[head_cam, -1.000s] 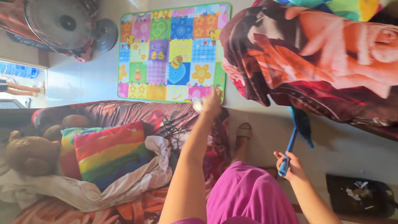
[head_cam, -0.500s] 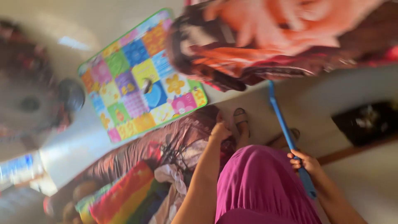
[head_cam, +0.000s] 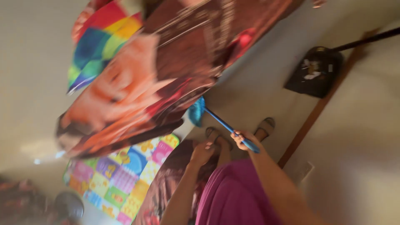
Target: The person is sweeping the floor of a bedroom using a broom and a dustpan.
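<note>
Blue plastic fills the right hand (head_cam: 241,138), which grips the broom (head_cam: 221,121) near its end. The stick points to ten o'clock, its fluffy blue head under the flowery blanket (head_cam: 166,71). The left hand (head_cam: 203,152) rests curled on a brown cover (head_cam: 171,183). At two o'clock, a black dustpan (head_cam: 313,73) holds scraps. A bright patchwork mat (head_cam: 125,171) lies on the pale floor (head_cam: 258,87).
</note>
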